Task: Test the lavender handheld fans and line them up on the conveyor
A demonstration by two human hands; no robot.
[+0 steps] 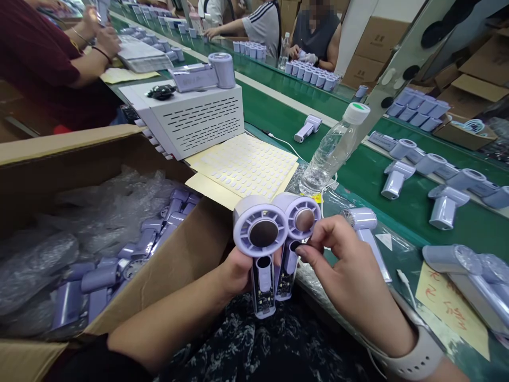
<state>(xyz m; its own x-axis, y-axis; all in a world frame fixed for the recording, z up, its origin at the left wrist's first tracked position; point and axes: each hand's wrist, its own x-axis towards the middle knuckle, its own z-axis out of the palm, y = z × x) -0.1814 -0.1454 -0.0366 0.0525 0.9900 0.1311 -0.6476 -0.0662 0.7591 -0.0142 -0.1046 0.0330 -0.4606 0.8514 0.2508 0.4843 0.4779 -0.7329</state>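
Cardboard box [167,276] of fan bodies at left, sticker sheet [246,164] behind. Left hand [238,273] wrapped around two lavender fans [274,233], upright, side by side above the lap. Right hand [345,265], fingers curled, fingertips pinching at right fan's neck.

The only view sits on my head, looking forward and down, close over my hands at the near edge of the green table [358,175].

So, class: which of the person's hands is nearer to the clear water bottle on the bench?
Right. The right hand sits just below the water bottle, pinching a fan; the left hand grips two fans farther leftward.
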